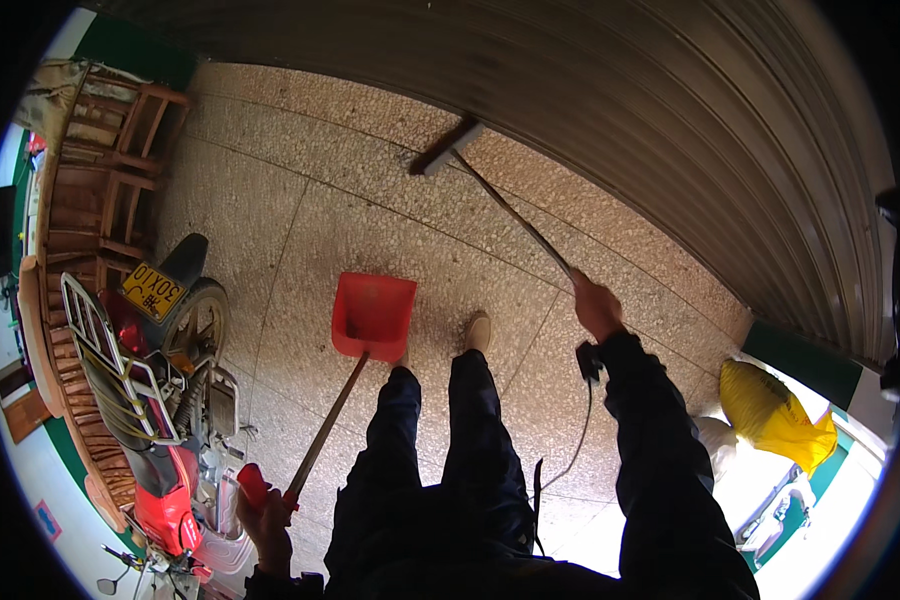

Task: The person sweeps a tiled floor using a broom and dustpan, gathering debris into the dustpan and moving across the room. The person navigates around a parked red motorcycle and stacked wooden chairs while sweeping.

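My right hand (pixel 598 306) grips the pole of a push broom (pixel 517 214) at its near end. The broom's wide dark head (pixel 444 148) rests on the speckled floor close to the foot of the metal shutter. In my left hand (pixel 268 523) is the red upper end of a long-handled dustpan's handle (pixel 326 431). Its red plastic pan (pixel 375 311) lies in front of my feet, mouth away from me, with a dark patch inside near the back. A small black device (pixel 589 362) on a cable is beside my right wrist.
A ribbed roller shutter (pixel 607 112) spans the far and right side. At left, a red motorcycle (pixel 165 480) stands before a wooden bench (pixel 97 165). To the right are a stuffed yellow sack (pixel 772 412) and a white bag (pixel 716 442). The speckled stone floor (pixel 270 202) has thin seams.
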Motion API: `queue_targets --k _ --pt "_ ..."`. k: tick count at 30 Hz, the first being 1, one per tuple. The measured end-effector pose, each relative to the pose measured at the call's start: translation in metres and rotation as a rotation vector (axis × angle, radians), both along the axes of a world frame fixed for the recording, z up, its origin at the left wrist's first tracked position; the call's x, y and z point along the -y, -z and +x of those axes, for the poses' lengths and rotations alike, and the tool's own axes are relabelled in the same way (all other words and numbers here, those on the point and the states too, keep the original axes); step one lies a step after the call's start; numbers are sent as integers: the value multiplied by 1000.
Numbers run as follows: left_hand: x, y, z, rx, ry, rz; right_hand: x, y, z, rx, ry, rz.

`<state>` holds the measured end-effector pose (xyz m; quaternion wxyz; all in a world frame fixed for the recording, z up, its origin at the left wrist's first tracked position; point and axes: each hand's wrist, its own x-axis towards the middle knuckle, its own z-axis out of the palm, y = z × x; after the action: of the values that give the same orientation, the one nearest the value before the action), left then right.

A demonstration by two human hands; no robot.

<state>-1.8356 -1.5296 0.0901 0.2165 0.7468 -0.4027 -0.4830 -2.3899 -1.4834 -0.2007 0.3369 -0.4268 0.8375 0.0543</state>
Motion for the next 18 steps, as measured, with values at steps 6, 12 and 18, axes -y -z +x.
queue_targets --k 6,12,18 --pt "5 4 -25 16 89 5 -186 -29 18 84 344 -94" --pt "8 1 -39 47 132 -25 -367 -77 55 12 541 -23" --pt "8 -3 -53 17 165 -36 -456 -138 70 -74 608 23"
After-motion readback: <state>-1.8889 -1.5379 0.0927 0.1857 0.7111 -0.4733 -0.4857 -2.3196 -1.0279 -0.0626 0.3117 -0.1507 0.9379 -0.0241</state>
